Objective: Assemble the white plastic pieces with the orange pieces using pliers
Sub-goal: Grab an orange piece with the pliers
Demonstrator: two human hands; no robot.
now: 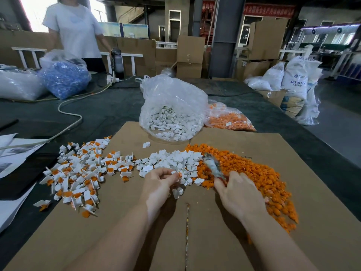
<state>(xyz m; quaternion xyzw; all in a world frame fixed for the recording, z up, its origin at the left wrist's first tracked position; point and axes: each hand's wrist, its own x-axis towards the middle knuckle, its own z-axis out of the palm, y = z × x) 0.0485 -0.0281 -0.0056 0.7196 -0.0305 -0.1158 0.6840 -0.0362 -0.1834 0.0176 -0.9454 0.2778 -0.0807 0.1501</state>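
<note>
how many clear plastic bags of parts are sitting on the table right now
4. A bag of white pieces at the cardboard's far edge, a bag of orange pieces just right of it, and a bag of blue pieces beside a whitish bag at far left. More may lie outside the view.

There are two hands, a left hand (159, 178) and a right hand (237, 189). There is one pair of pliers (212, 165). Three heaps lie on one sheet of cardboard (254, 241): white pieces (172, 161), orange pieces (259, 173) and joined pieces (82, 171), all too many to count. Two clear bags stand behind: a white bag (172, 114) and an orange bag (228, 119).
</note>
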